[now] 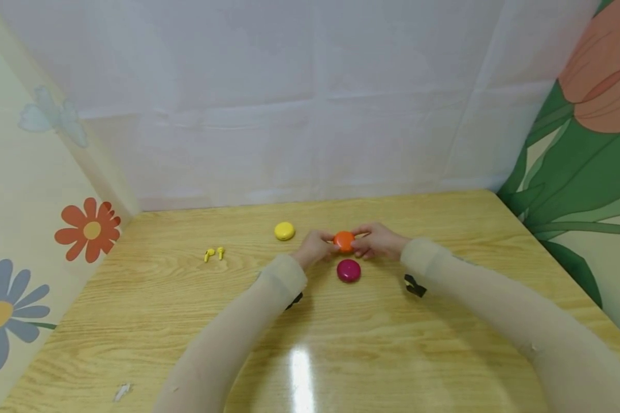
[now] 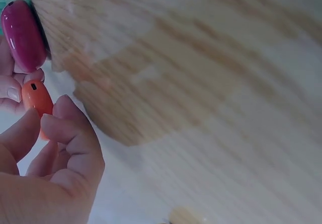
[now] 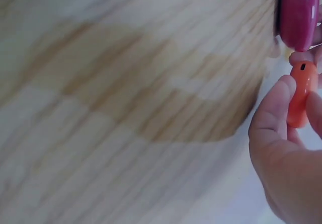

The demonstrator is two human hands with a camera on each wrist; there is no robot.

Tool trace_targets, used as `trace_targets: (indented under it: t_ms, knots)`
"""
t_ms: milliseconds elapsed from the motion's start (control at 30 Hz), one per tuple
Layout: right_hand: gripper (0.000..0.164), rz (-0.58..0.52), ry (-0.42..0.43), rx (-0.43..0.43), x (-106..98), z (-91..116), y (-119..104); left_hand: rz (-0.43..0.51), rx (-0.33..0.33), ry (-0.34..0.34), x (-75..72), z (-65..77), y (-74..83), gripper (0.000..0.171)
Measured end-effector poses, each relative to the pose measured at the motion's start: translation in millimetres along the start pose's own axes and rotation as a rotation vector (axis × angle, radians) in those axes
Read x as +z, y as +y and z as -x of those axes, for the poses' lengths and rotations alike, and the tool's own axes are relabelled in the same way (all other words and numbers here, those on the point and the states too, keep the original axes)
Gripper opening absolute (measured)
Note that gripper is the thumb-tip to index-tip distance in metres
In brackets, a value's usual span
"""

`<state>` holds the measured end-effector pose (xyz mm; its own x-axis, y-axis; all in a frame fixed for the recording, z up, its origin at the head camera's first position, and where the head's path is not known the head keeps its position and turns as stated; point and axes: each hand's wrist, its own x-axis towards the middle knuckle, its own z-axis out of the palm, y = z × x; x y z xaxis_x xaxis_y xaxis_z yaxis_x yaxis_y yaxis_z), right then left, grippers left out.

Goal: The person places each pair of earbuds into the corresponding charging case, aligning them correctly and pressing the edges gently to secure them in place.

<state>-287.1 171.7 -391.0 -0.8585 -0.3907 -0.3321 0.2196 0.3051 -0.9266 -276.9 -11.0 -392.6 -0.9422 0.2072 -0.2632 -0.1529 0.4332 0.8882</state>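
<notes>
Between both hands is a rounded orange earbud case (image 1: 344,241), with a small dark slot on its edge (image 2: 37,99). My left hand (image 1: 314,248) pinches it from the left between thumb and fingers. From the other side, the fingers and thumb of my right hand (image 1: 379,241) grip it too. In the right wrist view the orange case (image 3: 302,100) looks closed. Just nearer to me, a glossy magenta case (image 1: 348,271) lies on the table, untouched by either hand.
Behind and left of the hands lies a yellow case (image 1: 284,231). Farther left are two yellow earbuds (image 1: 209,254). The wooden table (image 1: 372,355) meets a white cloth (image 1: 310,149) at the back and flowered panels at both sides. A small pale patch (image 1: 122,392) marks the front left.
</notes>
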Motion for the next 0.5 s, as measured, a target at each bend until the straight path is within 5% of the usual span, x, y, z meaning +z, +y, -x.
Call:
trace_targets:
  t_ms: [233, 367, 467, 500]
  knots:
    - [0.044, 0.014, -0.02, 0.012, 0, -1, 3, -0.071, -0.009, 0.007, 3.7, -5.5, -5.1, 0.029]
    - [0.044, 0.023, -0.028, 0.021, 1, 0, 3, -0.102, 0.003, 0.012, 19.6, -93.3, -78.7, 0.023]
    - [0.044, 0.026, -0.024, 0.026, 2, 0, 3, -0.114, -0.022, 0.007, 37.1, -187.0, -153.9, 0.028]
    - [0.044, 0.033, -0.022, 0.025, 2, 0, 3, -0.128, -0.025, 0.011, 39.1, -195.7, -160.2, 0.03]
